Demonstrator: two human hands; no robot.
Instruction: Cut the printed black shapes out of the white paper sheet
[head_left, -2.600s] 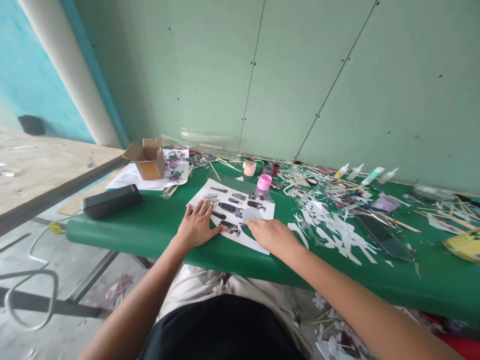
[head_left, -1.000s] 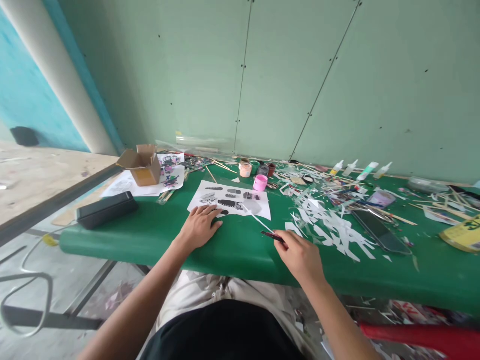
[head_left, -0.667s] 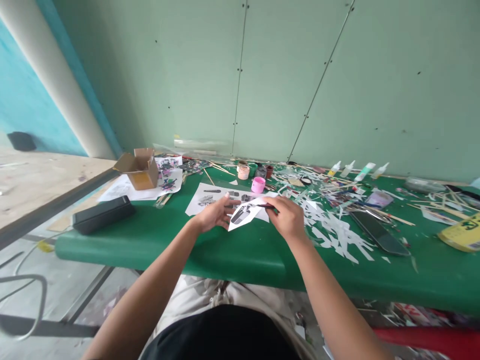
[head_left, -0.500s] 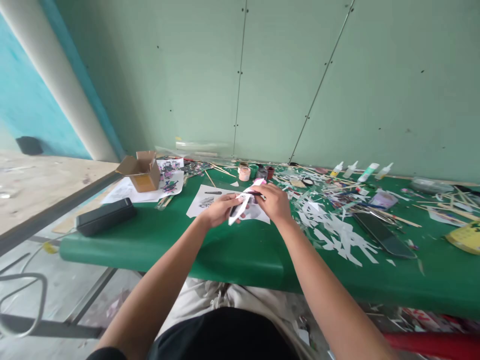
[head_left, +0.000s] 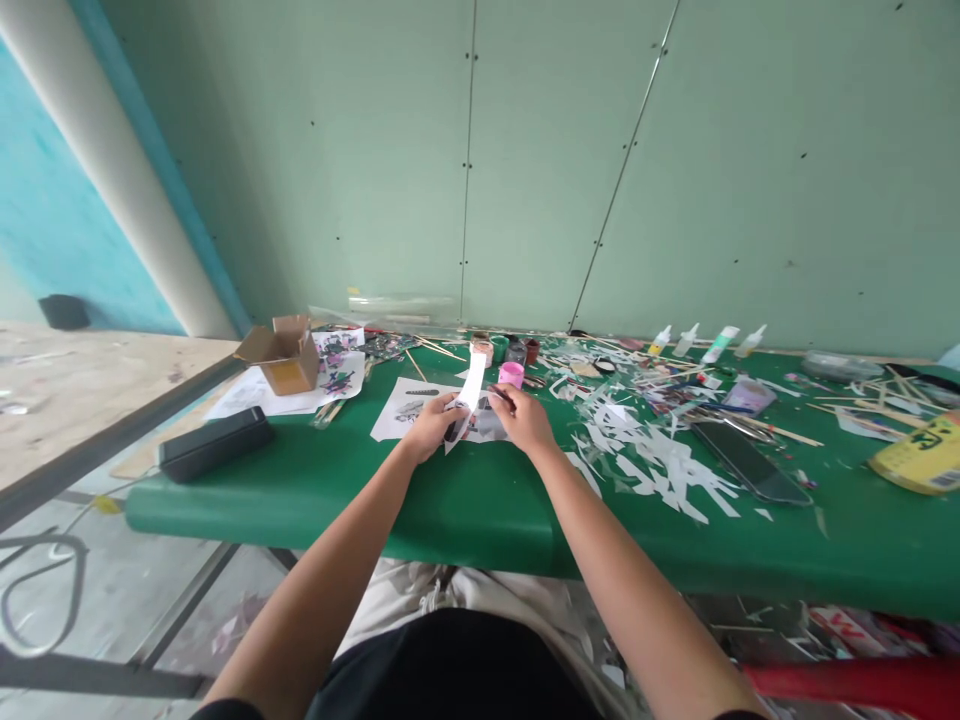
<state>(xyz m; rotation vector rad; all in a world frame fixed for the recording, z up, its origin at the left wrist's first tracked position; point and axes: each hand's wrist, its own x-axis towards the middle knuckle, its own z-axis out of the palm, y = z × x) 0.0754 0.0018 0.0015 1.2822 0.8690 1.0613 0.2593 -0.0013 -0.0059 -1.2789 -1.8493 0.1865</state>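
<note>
Over the printed sheet (head_left: 390, 420) on the green table, my left hand (head_left: 431, 428) is closed on a paper strip (head_left: 472, 380). The strip stands up white and curved, and a dark printed part shows by the fingers. Just to its right, my right hand (head_left: 525, 418) has its fingers pinched together. A thin dark thing seems to stick out of them toward the strip, too small to name. Behind my right hand stands a pink paint pot (head_left: 511, 374). My fingers cover part of the printed sheet.
White paper scraps (head_left: 660, 450) and a dark phone (head_left: 750, 462) lie to the right. Glue bottles (head_left: 720, 345) stand along the back. On the left are an open cardboard box (head_left: 289, 365) and a dark oblong case (head_left: 216, 445). A yellow container (head_left: 919, 458) sits far right.
My hands have moved slightly apart. The paper strip has turned from lying slanted between them to standing up in my left hand. The pink pot now shows fully. The view has shifted a little.
</note>
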